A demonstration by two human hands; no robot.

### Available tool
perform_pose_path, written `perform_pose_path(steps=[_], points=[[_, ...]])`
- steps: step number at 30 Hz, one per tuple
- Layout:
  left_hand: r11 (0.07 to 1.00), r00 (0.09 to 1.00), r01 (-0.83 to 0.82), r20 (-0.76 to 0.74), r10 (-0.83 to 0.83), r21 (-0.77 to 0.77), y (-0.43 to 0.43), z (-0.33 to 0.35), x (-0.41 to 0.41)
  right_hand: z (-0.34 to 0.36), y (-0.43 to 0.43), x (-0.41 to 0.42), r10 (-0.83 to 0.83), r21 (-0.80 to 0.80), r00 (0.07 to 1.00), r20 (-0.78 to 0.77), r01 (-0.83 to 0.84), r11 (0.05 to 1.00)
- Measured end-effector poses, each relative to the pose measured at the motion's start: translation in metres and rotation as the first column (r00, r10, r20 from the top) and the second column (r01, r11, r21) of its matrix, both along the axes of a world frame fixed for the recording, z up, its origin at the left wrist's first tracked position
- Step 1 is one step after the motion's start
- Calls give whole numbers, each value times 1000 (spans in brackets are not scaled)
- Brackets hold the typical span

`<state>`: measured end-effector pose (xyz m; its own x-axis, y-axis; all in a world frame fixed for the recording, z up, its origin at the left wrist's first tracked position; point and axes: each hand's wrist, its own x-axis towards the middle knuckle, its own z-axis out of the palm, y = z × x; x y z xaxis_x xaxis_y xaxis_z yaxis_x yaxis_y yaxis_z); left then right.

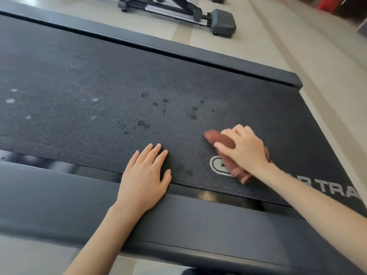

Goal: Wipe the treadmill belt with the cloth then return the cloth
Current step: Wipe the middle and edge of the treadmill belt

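The black treadmill belt [99, 80] fills most of the view, with pale specks at its left and dark wet spots [164, 108] near its middle. My right hand [244, 147] grips a bunched brown cloth [222, 140] and presses it on the belt over a white logo [217, 164] near the belt's end. My left hand [145, 175] lies flat with straight fingers, palm on the near side rail and fingertips on the belt, holding nothing.
The grey near side rail [59, 195] runs along the bottom, and the far rail [198, 50] ends at the upper right. Beyond it, on the pale floor [278, 46], stands the base of another exercise machine [222, 20]. A red object [327, 2] sits at the top right.
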<state>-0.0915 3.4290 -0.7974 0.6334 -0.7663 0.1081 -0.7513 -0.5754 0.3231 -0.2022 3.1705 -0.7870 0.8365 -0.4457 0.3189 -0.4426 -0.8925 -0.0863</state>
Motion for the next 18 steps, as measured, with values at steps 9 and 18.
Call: perform_pose_path(steps=[9,18], points=[[996,997,-74,-32,72,-42,1,0,4,-2,-68,161,-211,23,977,-30,212,977],[986,986,-167,-7,167,29,23,5,21,-7,14,83,499,-30,864,72,-498,867]])
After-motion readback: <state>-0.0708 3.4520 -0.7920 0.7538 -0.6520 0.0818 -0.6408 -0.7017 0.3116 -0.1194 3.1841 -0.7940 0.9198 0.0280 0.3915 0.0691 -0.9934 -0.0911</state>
